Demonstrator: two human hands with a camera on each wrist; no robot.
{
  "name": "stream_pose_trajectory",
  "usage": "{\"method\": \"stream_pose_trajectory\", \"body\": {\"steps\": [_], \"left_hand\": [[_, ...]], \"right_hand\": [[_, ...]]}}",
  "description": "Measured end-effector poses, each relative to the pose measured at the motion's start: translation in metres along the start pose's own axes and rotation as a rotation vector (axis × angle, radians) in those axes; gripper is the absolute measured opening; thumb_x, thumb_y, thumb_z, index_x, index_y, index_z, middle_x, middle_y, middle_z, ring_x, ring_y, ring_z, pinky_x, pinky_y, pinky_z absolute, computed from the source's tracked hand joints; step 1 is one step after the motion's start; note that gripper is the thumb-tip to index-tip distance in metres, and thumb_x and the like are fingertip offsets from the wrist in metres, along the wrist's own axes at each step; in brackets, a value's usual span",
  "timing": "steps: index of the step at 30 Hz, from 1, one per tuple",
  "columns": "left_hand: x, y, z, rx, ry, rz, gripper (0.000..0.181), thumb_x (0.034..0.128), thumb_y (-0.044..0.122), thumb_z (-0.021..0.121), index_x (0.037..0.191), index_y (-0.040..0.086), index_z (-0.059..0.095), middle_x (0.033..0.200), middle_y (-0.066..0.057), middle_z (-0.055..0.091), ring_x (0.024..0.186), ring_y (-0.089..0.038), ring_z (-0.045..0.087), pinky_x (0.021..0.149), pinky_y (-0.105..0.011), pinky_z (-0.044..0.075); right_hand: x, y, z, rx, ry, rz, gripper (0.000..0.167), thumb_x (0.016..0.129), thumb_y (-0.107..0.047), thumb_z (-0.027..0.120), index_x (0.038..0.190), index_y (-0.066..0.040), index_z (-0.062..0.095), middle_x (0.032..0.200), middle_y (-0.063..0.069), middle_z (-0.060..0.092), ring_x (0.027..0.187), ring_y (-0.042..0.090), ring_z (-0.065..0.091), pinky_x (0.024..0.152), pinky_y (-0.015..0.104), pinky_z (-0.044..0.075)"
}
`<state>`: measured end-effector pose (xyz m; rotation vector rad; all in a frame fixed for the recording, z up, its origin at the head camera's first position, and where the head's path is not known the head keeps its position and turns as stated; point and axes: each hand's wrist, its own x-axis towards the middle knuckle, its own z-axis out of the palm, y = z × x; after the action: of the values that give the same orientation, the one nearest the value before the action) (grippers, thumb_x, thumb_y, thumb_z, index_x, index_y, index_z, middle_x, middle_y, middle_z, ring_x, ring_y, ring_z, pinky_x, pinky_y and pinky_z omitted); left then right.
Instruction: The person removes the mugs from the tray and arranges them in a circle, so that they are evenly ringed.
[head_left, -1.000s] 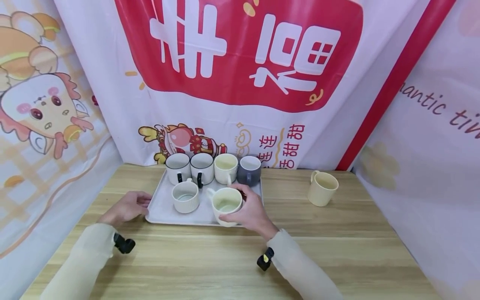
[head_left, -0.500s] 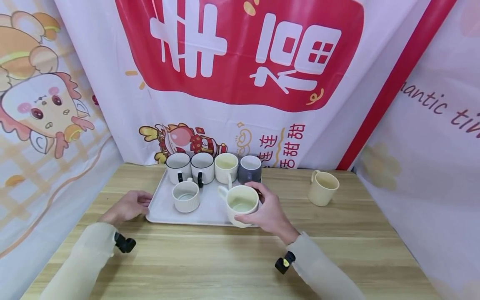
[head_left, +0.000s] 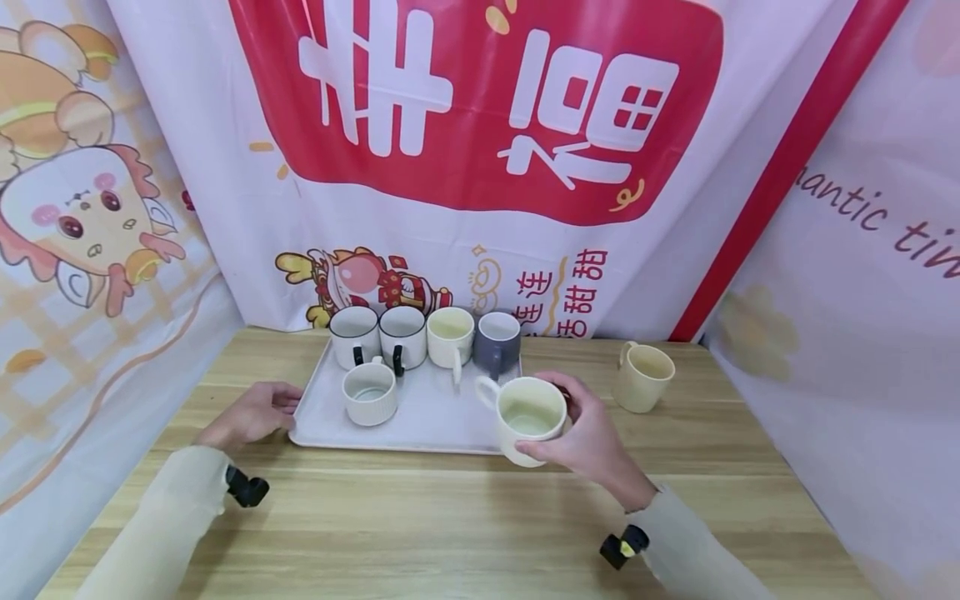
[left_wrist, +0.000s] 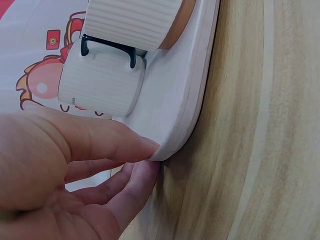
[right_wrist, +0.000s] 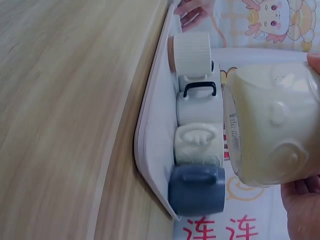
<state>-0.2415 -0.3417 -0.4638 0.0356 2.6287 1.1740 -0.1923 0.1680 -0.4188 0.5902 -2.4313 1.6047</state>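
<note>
The right grip [head_left: 592, 435] curls round the right side of the cream mug [head_left: 528, 423], holding it raised by the near right corner of the tray [head_left: 442, 415], whose left edge the left grip [head_left: 257, 412] pinches.

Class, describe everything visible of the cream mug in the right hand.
The rounded, glossy cream mug looks ceramic, with raised shapes on its wall, a loop handle on its left and a printed label on its base. It looks empty, mouth upward, perhaps tilted. The right hand grips its side, holding it clear of the pale rectangular tray near the front right corner.
</note>
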Motion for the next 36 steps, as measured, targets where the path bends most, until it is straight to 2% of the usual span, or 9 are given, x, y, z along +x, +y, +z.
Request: {"method": "stream_pose_trajectory", "body": {"steps": [12,17,27,31,36], "left_hand": [[-0.002,0.002,-0.002,0.018,-0.013,0.003,0.064,0.0870,-0.007,0.065,0.144,-0.023,0.042,0.142,-0.041,0.053,0.130,-0.052,0.056,0.109,-0.057,0.054],[-0.003,0.002,-0.003,0.024,-0.014,-0.009,0.065,0.0868,-0.007,0.065,0.145,-0.022,0.041,0.143,-0.041,0.052,0.130,-0.052,0.055,0.110,-0.059,0.053],[-0.001,-0.001,-0.002,0.033,-0.011,-0.008,0.063,0.0862,-0.007,0.066,0.144,-0.022,0.043,0.141,-0.041,0.054,0.129,-0.051,0.057,0.109,-0.058,0.054],[0.002,-0.002,-0.002,0.042,-0.009,-0.001,0.063,0.0860,-0.007,0.066,0.143,-0.022,0.044,0.141,-0.040,0.055,0.129,-0.051,0.057,0.108,-0.057,0.055],[0.004,-0.002,-0.002,0.039,-0.009,0.000,0.063,0.0861,-0.008,0.066,0.143,-0.022,0.044,0.140,-0.040,0.055,0.129,-0.051,0.057,0.108,-0.057,0.055]], "right_hand": [[-0.022,0.021,-0.061,-0.118,0.195,-0.011,0.088,0.059,-0.006,0.102,0.138,-0.009,0.063,0.125,0.013,0.071,0.101,0.018,0.069,0.084,0.016,0.059],[-0.026,0.032,-0.077,-0.170,0.245,0.009,0.088,0.061,-0.007,0.102,0.140,-0.010,0.063,0.126,0.014,0.072,0.101,0.015,0.067,0.083,0.012,0.056],[-0.024,0.058,-0.085,-0.268,0.302,0.128,0.086,0.067,-0.021,0.102,0.142,-0.010,0.062,0.131,0.015,0.070,0.108,0.028,0.065,0.084,0.007,0.051],[-0.020,0.072,-0.084,-0.269,0.332,0.188,0.087,0.067,-0.024,0.101,0.144,-0.011,0.061,0.132,0.013,0.070,0.110,0.024,0.064,0.084,0.004,0.048],[-0.013,0.082,-0.081,-0.240,0.353,0.230,0.089,0.068,-0.027,0.101,0.145,-0.010,0.060,0.134,0.016,0.068,0.115,0.030,0.065,0.085,0.001,0.044]]}}
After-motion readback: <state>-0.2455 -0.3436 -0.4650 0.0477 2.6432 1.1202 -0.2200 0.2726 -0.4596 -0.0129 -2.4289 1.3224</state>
